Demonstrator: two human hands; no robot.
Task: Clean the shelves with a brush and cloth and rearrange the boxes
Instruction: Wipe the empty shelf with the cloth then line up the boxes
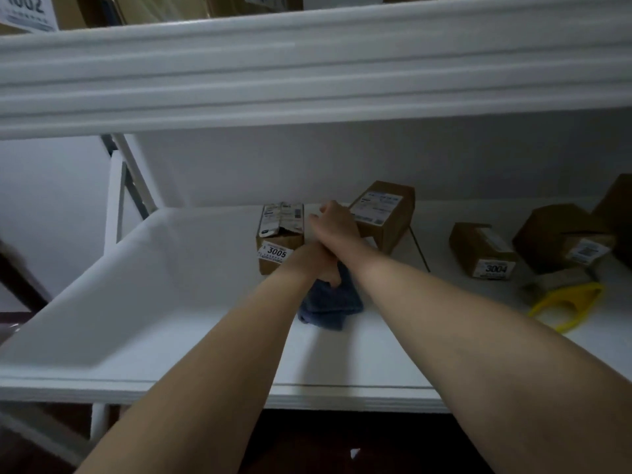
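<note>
- Blue, folded terry cloth (330, 304) lies bunched on the white shelf board (136, 302), near the middle and a little back from the front edge. The left hand (316, 265) has its fingers curled down into the cloth and grips it. Held low against the board like this, the cloth looks set for wiping rather than carrying.
- The right hand (333, 222) crosses above the left wrist and reaches to the back. It goes into the gap between the brown cardboard box labelled 3005 (278, 242) and the taller brown cardboard box with a white shipping label (384, 213). Its fingers are bent, knuckles up, against something pale in that gap. I cannot tell whether it grips anything.
- That reach is probably meant to shift a box out of the cloth's path, so the board under it can be wiped.
- The 3005 box stands just beside the left hand, directly ahead of the cloth.
- A small brown cardboard box labelled 3004 (482, 251) and an angular brown carton (557, 234) sit well apart to the right.
- A yellow plastic-handled brush (567, 302) lies near them, untouched. It was probably put down to free both hands.
- The white upper shelf (307, 63) carries more cartons, one labelled 1002 (27, 10).
</note>
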